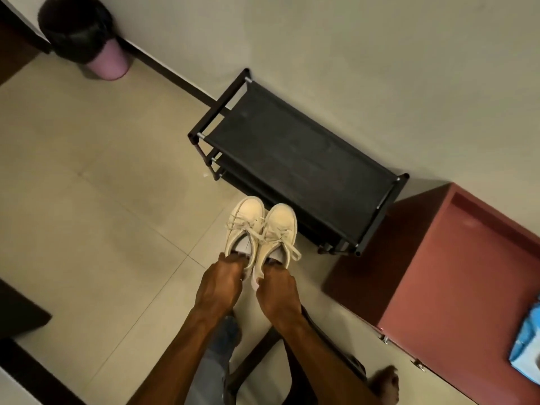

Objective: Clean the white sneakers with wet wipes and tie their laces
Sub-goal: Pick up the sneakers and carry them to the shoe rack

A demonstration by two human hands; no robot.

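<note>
HEELS FIRST: Fingers curled into the heel openings, our left hand [222, 283] grips the left sneaker [245, 222] and our right hand [277, 290] grips the right sneaker [280, 226], each clamped on its collar. We judge the hold lets us move the pair as one, side by side and touching, toes pointing at the black shoe rack [292, 153]. We cannot tell whether the soles rest on the tiled floor [117, 200] or hang just above it, near the rack's front edge. The uppers look cream and dull, not clean white. The laces [254, 233] lie loose and untied, one end trailing across both shoes. A blue packet [526, 343], possibly the wipes, sits at the right edge of the red cabinet [453, 273], presumably kept within reach. A pink bin [108, 64] stands by the far wall.
</note>
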